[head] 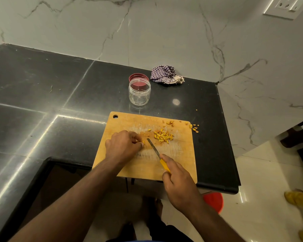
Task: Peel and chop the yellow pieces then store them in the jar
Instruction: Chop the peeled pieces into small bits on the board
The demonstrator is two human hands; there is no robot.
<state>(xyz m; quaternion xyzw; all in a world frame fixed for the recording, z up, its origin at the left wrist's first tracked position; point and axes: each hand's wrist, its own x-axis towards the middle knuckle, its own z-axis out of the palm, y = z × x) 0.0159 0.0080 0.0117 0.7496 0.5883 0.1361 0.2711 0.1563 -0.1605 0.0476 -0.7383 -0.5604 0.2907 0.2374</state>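
On a wooden cutting board, my left hand pinches a small yellow piece against the wood. My right hand grips a yellow-handled knife whose blade tip rests just right of that piece. A heap of chopped yellow bits lies on the board to the right of the blade. Beyond the board stands an open clear jar, empty, with its dark red lid lying behind it.
Peel scraps lie at the board's far edge, and more scraps sit on the black counter off its right corner. A checked cloth sits by the wall. The counter edge drops off right; a red stool stands below.
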